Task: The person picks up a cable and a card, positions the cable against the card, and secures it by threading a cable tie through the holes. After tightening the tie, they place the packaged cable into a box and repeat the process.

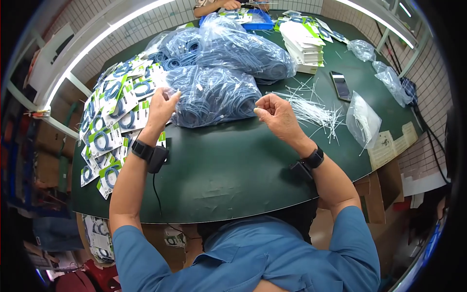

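Note:
My left hand [163, 109] is raised at the left edge of a clear plastic bag of coiled blue-grey cables [214, 95], beside a heap of carded cables [104, 141]. Its fingers are curled toward the thumb; whatever they may pinch is too small to make out. On the bag's right side, my right hand [278, 117] hovers above the green table [228, 170]. Those fingers are bent in, with the thumb close to the index finger, and anything between them cannot be made out. Loose white cable ties [311, 109] lie just beyond this hand.
More bagged cables [243, 48] are piled behind. Farther right stand a stack of white cards [301, 44], a phone [340, 85] and a plastic bag of cable ties [363, 121]. Across the table, another person's hand [230, 5] is near a blue tray [258, 20].

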Action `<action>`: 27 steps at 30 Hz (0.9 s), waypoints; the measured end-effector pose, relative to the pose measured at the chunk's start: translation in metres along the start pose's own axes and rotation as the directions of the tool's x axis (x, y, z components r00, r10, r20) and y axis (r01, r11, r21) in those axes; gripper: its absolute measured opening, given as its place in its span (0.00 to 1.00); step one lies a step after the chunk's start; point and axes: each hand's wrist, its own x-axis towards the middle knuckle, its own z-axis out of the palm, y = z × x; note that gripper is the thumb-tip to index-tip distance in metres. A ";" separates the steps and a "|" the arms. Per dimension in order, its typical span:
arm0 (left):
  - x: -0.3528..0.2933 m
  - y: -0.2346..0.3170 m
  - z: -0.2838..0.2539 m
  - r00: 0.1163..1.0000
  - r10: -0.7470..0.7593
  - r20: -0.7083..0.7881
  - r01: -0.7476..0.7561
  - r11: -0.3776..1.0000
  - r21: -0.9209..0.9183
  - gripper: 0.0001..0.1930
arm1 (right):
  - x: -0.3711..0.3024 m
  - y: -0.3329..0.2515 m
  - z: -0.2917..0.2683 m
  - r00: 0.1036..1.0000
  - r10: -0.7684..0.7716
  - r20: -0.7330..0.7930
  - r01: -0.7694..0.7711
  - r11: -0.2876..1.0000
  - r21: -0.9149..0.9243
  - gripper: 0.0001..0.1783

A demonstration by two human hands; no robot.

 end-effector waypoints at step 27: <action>0.344 0.001 -0.022 0.765 0.644 -0.006 -0.047 0.066 0.997 0.32 | 0.201 0.030 0.011 0.744 -0.624 0.238 0.527 0.330 -0.783 0.32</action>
